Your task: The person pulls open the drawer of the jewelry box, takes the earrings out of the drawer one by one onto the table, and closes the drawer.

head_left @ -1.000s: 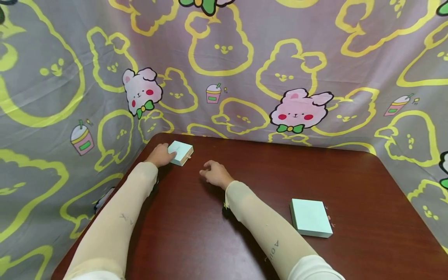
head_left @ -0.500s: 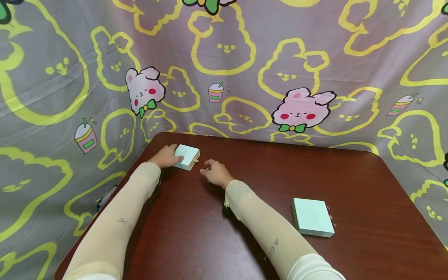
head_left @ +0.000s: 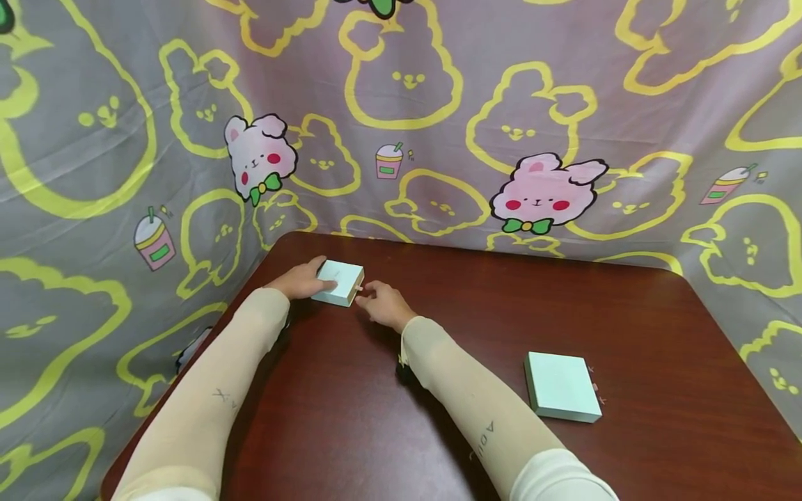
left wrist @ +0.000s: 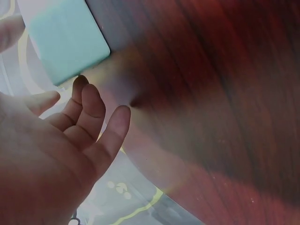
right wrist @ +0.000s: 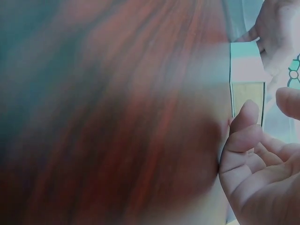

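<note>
A small pale mint drawer box point(head_left: 343, 275) lies near the table's far left corner, its tan drawer front point(right wrist: 246, 93) and short pull tab point(head_left: 359, 287) facing right. My left hand point(head_left: 301, 280) grips its left end, thumb over the top and fingers along the far side. The left wrist view shows the box point(left wrist: 65, 40) beyond the bent fingers. My right hand point(head_left: 385, 306) is at the tab side, fingertips right by it. In the right wrist view, thumb and bent fingers of that hand point(right wrist: 262, 168) stand apart in front of the drawer face.
A larger mint box point(head_left: 564, 386) with a small tab and ribbon ends on its right side lies on the right of the brown wooden table point(head_left: 476, 313). A grey cloth point(head_left: 432, 83) with yellow cartoon outlines hangs behind and at both sides.
My left hand has brought the small box to the right and slightly nearer. My right hand has stayed almost in place, and the tab side now meets its fingertips.
</note>
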Demonstrator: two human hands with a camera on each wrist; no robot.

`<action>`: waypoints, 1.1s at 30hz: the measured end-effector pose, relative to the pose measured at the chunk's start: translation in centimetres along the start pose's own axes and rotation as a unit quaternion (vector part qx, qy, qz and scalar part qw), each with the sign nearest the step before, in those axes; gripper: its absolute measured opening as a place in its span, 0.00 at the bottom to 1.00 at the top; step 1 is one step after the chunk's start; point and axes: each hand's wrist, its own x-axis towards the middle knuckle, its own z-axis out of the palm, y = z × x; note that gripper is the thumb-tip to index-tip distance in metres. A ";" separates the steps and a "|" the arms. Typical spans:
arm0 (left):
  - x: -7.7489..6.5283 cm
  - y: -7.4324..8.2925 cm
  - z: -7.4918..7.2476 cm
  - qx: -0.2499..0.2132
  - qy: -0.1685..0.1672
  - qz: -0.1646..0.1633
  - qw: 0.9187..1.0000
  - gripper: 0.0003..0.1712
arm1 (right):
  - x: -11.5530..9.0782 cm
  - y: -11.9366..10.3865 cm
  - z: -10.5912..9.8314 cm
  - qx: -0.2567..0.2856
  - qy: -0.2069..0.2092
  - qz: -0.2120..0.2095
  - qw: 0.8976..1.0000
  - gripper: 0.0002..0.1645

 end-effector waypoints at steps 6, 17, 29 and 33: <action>0.0 0.0 0.0 -0.003 -0.012 -0.004 1.000 0.55 | 0.6 -0.4 0.0 -0.004 0.000 -0.001 1.000 0.33; -0.4 0.3 -0.1 -0.001 -0.019 -0.008 1.000 0.55 | 1.6 -0.6 -0.1 0.004 -0.012 0.013 1.000 0.31; -0.3 0.4 0.3 -0.010 -0.018 -0.002 1.000 0.55 | 2.3 -0.5 -0.3 0.012 -0.016 0.030 0.999 0.24; -0.3 0.4 0.3 -0.014 -0.014 0.001 1.000 0.53 | 2.4 -0.5 -0.2 0.003 -0.018 0.023 1.000 0.22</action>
